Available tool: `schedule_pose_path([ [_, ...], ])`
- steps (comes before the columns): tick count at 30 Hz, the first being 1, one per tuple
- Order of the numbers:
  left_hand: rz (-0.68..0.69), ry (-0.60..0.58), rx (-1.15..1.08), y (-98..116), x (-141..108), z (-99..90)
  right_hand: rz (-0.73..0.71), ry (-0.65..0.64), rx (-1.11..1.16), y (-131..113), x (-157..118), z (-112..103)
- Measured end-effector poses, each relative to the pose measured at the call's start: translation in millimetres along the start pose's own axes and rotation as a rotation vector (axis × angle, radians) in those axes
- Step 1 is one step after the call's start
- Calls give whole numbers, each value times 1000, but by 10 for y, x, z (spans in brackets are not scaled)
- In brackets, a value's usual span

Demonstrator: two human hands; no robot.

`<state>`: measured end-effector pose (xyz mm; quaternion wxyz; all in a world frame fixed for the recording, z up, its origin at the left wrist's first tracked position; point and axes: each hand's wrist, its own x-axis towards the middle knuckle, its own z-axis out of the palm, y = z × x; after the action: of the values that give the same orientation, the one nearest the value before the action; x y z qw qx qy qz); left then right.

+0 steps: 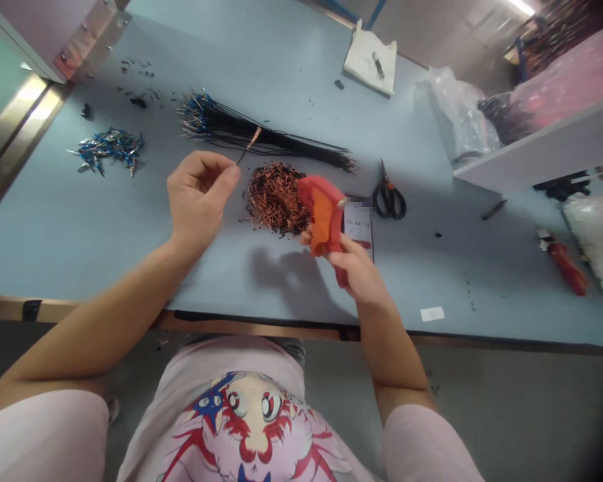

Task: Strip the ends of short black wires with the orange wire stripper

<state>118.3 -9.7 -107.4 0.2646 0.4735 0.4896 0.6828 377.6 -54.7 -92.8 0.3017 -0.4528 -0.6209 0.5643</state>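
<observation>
My left hand [198, 197] pinches a short black wire [242, 155] between thumb and fingers, its frayed bare copper end pointing up and to the right. My right hand [362, 271] is wrapped round a red and orange wire stripper [324, 214], whose head is raised above the table. Between both hands lies a heap of short copper-ended wire pieces [276, 199]. Behind it stretches a bundle of long black wires [281, 142] with blue and metal terminals at the left end. The stripper is apart from the held wire and partly covers the heap's right side.
Loose blue terminals [111, 150] lie at the left. Right of the stripper are a phone [358, 227] showing a timer and black-handled scissors [389, 199]. A white pad [366, 60] lies at the back. A shelf [532, 150] with plastic bags borders the right; another red-handled tool [567, 268] lies there.
</observation>
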Motion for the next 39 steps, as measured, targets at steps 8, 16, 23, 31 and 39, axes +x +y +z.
schedule_pose_path([
  [8,-168,-354,30,125,-401,149,358,-171,661,37,68,222],
  [16,-216,-461,-44,53,-469,171,382,-254,821,49,-20,192],
  [23,-188,-539,-60,51,-514,190,410,-341,847,46,-24,206],
  [31,-160,-614,-101,57,-549,208,398,-400,866,95,-18,226],
  [39,-110,-619,-112,68,-556,214,462,-390,833,105,-27,240],
])
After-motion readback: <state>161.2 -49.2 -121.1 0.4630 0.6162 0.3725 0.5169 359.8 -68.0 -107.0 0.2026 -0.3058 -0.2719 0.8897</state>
